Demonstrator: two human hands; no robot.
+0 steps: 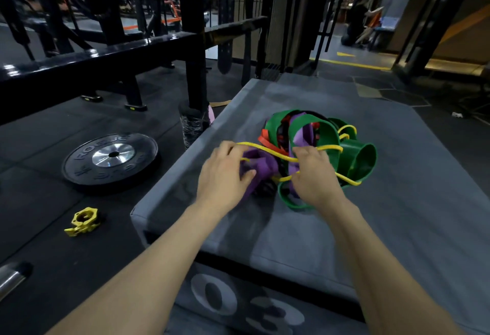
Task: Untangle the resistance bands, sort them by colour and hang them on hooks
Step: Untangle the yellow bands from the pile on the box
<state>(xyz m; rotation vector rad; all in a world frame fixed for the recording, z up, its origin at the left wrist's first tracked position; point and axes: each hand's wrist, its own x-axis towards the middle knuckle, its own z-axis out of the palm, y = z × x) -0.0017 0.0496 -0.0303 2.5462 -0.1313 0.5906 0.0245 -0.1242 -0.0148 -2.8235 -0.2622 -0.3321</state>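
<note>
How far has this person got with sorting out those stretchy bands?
Barely begun. Nothing looks done: the green band, purple band, red band and yellow band all sit knotted in one heap on the grey box. In hand: the left hand grips the purple band while the right hand pinches the thin yellow one. Left: untangling, colour sorting and hanging. No hooks are clearly visible.

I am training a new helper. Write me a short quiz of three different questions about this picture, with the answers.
1. True or false: the bands are already sorted by colour.
2. Which band does the left hand grip? A) purple B) red C) black
3. Fill in: a thin ____ band crosses the pile near both hands.

Key
1. False; they lie tangled on the grey box.
2. A, the purple band.
3. Yellow band; the right hand grips the pile too.
</note>
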